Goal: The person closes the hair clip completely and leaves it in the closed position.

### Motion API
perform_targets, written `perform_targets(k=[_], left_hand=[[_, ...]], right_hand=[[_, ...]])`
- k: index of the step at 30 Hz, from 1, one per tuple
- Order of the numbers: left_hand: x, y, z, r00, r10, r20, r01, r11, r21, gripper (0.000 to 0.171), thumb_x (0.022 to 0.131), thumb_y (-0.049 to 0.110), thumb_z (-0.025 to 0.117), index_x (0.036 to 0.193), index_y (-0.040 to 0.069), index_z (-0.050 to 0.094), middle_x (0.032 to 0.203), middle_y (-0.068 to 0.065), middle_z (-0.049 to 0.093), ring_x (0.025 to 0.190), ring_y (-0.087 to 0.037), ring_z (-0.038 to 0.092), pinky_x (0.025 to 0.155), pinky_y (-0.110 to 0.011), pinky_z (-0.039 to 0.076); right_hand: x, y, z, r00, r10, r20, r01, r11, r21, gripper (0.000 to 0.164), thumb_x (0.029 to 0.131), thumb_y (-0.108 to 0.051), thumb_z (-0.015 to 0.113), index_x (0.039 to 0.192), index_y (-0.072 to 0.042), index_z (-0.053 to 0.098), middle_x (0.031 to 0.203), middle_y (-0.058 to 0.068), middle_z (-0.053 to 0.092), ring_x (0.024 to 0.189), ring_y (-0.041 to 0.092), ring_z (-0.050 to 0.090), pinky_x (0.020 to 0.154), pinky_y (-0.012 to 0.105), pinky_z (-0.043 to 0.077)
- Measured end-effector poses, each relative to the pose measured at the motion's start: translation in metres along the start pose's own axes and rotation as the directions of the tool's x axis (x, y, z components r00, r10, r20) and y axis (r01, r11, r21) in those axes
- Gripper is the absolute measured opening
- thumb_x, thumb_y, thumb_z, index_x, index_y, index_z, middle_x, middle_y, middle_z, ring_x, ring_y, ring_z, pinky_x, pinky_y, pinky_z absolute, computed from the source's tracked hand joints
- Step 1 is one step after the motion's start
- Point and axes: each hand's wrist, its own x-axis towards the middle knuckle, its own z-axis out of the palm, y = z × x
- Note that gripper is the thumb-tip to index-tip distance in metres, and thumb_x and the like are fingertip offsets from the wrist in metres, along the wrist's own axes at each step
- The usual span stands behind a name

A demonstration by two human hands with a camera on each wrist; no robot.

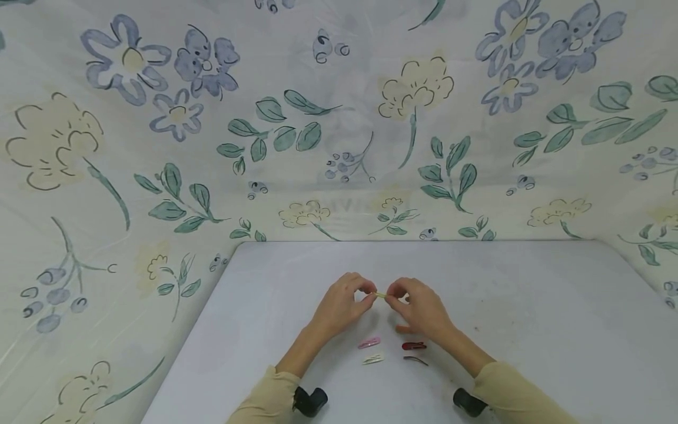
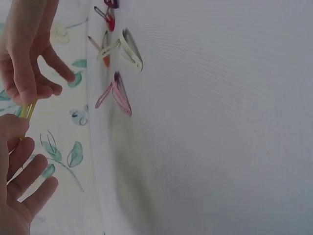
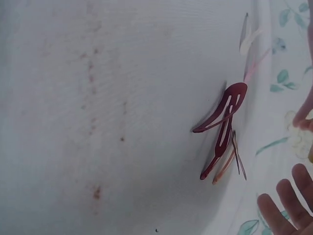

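Note:
A small yellow hair clip [image 1: 379,295] is held up above the table between the two hands. My left hand [image 1: 341,303] pinches one end of it between thumb and forefinger, and my right hand [image 1: 424,309] pinches the other end. In the left wrist view the yellow strip shows between the fingertips, partly covered by them. Below the hands lie a pink snap hair clip [image 1: 369,342] and a cream one [image 1: 373,358] on the left. To the right are dark red clips [image 3: 230,112] and an orange-brown clip [image 3: 224,167], close together.
The white table [image 1: 254,306] carries the clips near its front. Floral cloth [image 1: 339,118] hangs behind the table and at its sides. Black devices [image 1: 311,402] sit by the wrists. Small reddish specks [image 3: 97,192] mark the tabletop on the right.

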Motion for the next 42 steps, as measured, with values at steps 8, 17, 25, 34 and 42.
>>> perform_targets(k=[8, 17, 25, 34, 42], left_hand=[[0.003, 0.001, 0.005, 0.998, 0.017, -0.067, -0.02, 0.999, -0.044, 0.006, 0.088, 0.014, 0.073, 0.091, 0.013, 0.068, 0.088, 0.002, 0.066, 0.091, -0.015, 0.061, 0.08, -0.032, 0.052], [0.006, 0.005, 0.017, 0.983, -0.011, -0.181, -0.017, 0.988, -0.156, 0.007, 0.084, 0.008, 0.074, 0.089, 0.009, 0.069, 0.085, 0.0, 0.065, 0.087, -0.016, 0.061, 0.076, -0.037, 0.053], [0.013, 0.007, 0.029, 0.965, -0.017, -0.26, -0.041, 0.976, -0.215, 0.006, 0.085, 0.006, 0.073, 0.089, 0.008, 0.069, 0.086, -0.003, 0.066, 0.085, -0.017, 0.062, 0.077, -0.039, 0.054], [0.019, 0.009, 0.034, 0.952, -0.055, -0.302, -0.019, 0.972, -0.236, 0.004, 0.086, 0.009, 0.072, 0.086, 0.007, 0.069, 0.084, -0.002, 0.065, 0.084, -0.017, 0.061, 0.079, -0.034, 0.054], [0.023, 0.011, 0.041, 0.939, -0.022, -0.342, -0.052, 0.977, -0.206, 0.007, 0.082, 0.006, 0.073, 0.085, 0.008, 0.068, 0.083, -0.002, 0.064, 0.083, -0.017, 0.061, 0.077, -0.03, 0.053]], right_hand=[[0.0, 0.005, 0.0, 0.999, 0.023, -0.024, -0.022, 0.998, 0.053, 0.012, 0.089, -0.018, 0.074, 0.091, -0.013, 0.063, 0.089, -0.003, 0.064, 0.089, 0.019, 0.062, 0.084, 0.039, 0.056], [0.0, 0.011, 0.001, 0.993, -0.005, -0.117, 0.014, 0.997, 0.076, 0.013, 0.089, -0.018, 0.073, 0.094, -0.011, 0.063, 0.091, 0.001, 0.064, 0.09, 0.023, 0.063, 0.084, 0.041, 0.056], [0.001, 0.013, 0.001, 0.975, 0.008, -0.22, 0.026, 0.988, 0.15, 0.014, 0.089, -0.012, 0.073, 0.097, -0.008, 0.062, 0.095, 0.005, 0.063, 0.094, 0.022, 0.062, 0.084, 0.043, 0.057], [0.004, 0.014, 0.007, 0.953, 0.025, -0.303, 0.06, 0.961, 0.268, 0.013, 0.089, -0.008, 0.072, 0.098, -0.005, 0.063, 0.094, 0.006, 0.063, 0.092, 0.021, 0.064, 0.08, 0.041, 0.058], [0.003, 0.018, 0.01, 0.935, 0.043, -0.353, 0.069, 0.953, 0.296, 0.013, 0.088, -0.005, 0.072, 0.098, -0.004, 0.063, 0.093, 0.007, 0.064, 0.09, 0.022, 0.065, 0.079, 0.042, 0.059]])
